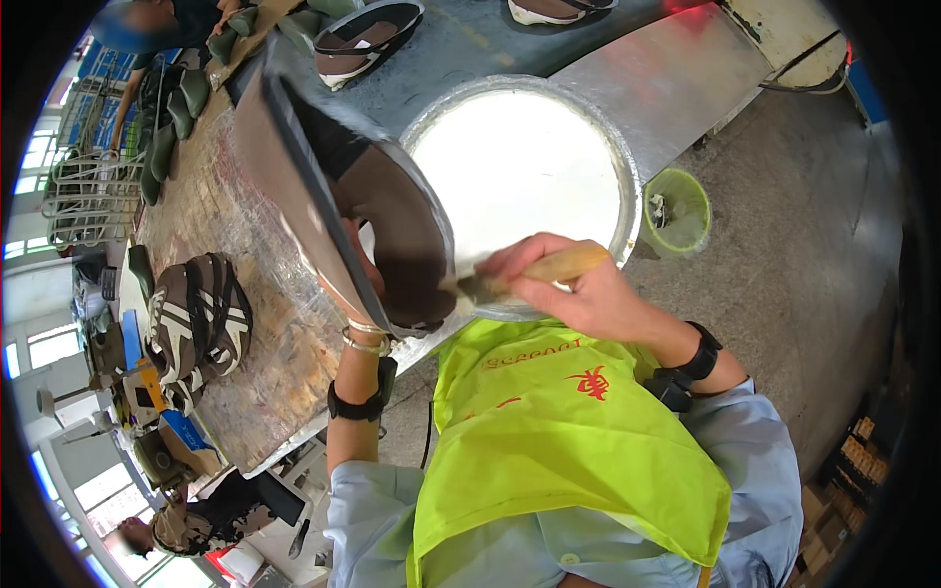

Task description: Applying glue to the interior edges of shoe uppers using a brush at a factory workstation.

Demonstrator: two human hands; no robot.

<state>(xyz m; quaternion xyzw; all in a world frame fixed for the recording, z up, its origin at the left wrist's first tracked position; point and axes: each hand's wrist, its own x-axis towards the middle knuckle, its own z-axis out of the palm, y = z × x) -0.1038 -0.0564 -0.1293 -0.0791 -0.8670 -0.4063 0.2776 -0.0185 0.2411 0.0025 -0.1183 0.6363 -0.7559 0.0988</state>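
A brown shoe upper (407,216) with a dark edge and lining is held up on its side by my left hand (363,263), whose thumb shows inside the opening. The rest of that hand is mostly hidden behind the upper. My right hand (593,296) is closed around the wooden handle of a brush (569,263). The bristles, blurred, meet the upper's lower inner edge. Just beyond my hands stands a wide round metal tub (630,186) with bright white contents.
On the left of the worn table (265,392) lies a stack of brown shoe uppers (196,318). Another upper (368,44) rests on the dark surface beyond. Green shoe lasts (162,147) line the far-left edge near a co-worker. A green bin (676,216) stands right of the tub.
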